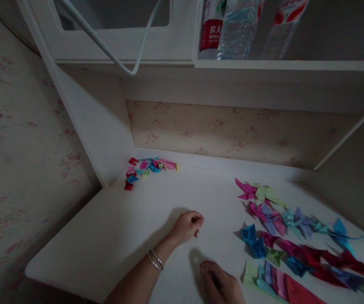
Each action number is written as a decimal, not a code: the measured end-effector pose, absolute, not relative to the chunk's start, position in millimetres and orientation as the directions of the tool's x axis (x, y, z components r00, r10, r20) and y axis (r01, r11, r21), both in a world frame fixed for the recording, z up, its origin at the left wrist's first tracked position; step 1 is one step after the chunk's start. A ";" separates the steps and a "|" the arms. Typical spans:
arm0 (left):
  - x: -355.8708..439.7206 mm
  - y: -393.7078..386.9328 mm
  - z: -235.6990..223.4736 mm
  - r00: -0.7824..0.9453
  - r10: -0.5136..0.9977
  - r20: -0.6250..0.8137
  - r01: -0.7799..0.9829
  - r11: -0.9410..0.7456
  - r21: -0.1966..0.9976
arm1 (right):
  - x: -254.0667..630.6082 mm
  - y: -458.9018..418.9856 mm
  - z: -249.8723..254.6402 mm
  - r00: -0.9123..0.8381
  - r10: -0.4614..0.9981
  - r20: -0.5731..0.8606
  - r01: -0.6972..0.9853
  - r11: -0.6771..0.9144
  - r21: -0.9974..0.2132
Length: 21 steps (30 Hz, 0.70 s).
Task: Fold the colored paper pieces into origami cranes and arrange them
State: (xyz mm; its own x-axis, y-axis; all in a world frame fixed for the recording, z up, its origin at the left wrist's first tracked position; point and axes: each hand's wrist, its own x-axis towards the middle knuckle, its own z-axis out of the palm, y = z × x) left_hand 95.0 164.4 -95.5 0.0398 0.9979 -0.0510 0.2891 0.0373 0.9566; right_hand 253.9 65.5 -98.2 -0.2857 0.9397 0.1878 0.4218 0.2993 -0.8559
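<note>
My left hand (188, 226) rests on the white desk (112, 236) near its middle. It is curled into a loose fist, and two thin bangles (155, 260) sit on the wrist. What the fist holds, if anything, is hidden. My right hand (221, 285) lies at the bottom edge, just left of the folded paper shapes (276, 219). Its fingers are bent under and dim, so their contents do not show. The colourful folded shapes spread in rows across the right of the desk: pink, purple, blue, green and red.
A small heap of coloured paper scraps (146, 166) lies in the back left corner by the white side panel (99, 126). Plastic water bottles (232, 29) stand on the shelf above. A white cable (112, 52) hangs from it. Floral wallpaper (17, 147) covers the left wall.
</note>
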 end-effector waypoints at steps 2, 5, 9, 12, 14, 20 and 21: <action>79.9 165.9 -88.2 -0.029 0.998 -0.056 0.356 0.062 0.932 | 257.8 68.3 -96.4 -0.294 0.943 0.153 0.434 0.275 -0.858; 31.1 166.4 -70.3 -0.193 0.981 -0.032 0.482 0.123 0.868 | 260.7 70.7 -100.6 -0.253 0.960 0.119 0.415 0.219 -0.883; -54.6 159.8 -44.0 -0.483 0.871 0.088 0.644 0.285 0.710 | 260.3 72.4 -107.0 -0.303 0.948 0.094 0.398 0.216 -0.891; -101.8 151.7 -37.2 -0.606 0.774 0.182 0.710 0.424 0.563 | 258.4 73.8 -106.2 -0.340 0.936 0.089 0.412 0.234 -0.881; -121.0 148.5 -40.7 -0.612 0.749 0.256 0.780 0.515 0.356 | 257.4 74.1 -104.3 -0.356 0.931 0.084 0.424 0.241 -0.873; -142.7 154.5 -59.8 -0.503 0.832 0.233 0.863 0.499 0.082 | 257.2 71.3 -101.1 -0.351 0.934 0.069 0.454 0.235 -0.860; -143.2 155.8 -61.7 -0.501 0.835 0.227 0.864 0.498 0.074 | 257.3 71.0 -101.0 -0.353 0.933 0.071 0.457 0.238 -0.857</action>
State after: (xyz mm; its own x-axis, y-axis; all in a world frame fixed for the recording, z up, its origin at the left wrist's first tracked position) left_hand -143.2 155.8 -61.7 -0.5008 0.8353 0.2270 0.8641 0.4979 0.0740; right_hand 257.3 71.0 -101.0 -0.3531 0.9329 0.0707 0.4567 0.2378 -0.8572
